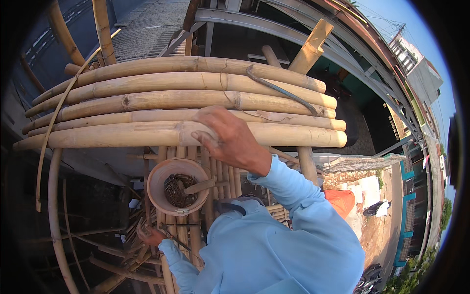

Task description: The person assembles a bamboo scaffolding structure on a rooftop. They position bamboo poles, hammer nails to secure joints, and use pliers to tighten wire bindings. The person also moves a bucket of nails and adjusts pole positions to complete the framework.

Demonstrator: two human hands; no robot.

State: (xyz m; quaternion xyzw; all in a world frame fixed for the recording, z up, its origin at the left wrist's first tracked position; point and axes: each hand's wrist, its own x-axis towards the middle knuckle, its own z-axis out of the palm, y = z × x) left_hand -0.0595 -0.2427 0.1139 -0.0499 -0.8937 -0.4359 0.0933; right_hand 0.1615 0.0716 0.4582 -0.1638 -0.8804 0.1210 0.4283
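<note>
My right hand (229, 138) is curled over the nearest pole of a row of bamboo poles (289, 134), at its middle. Its fingers bend toward the thumb; whether anything small sits between them is hidden. Lower left, my left hand (151, 236) hangs below a pale bucket (152, 183), its fingers slightly apart with nothing visible in them. Thin nails (174, 191) fill the bucket's bottom, and a wooden handle (199, 186) lies across them and its rim. A dark ribbed steel bar (281, 89) rests bent across the far poles.
A thin bamboo strip (58, 110) crosses the poles at the left. Upright bamboo posts (58, 210) support the row. Bamboo scraps (117, 269) lie far below at the lower left. Steel beams (254, 24) run behind, and a street with a parked motorcycle (377, 208) lies below right.
</note>
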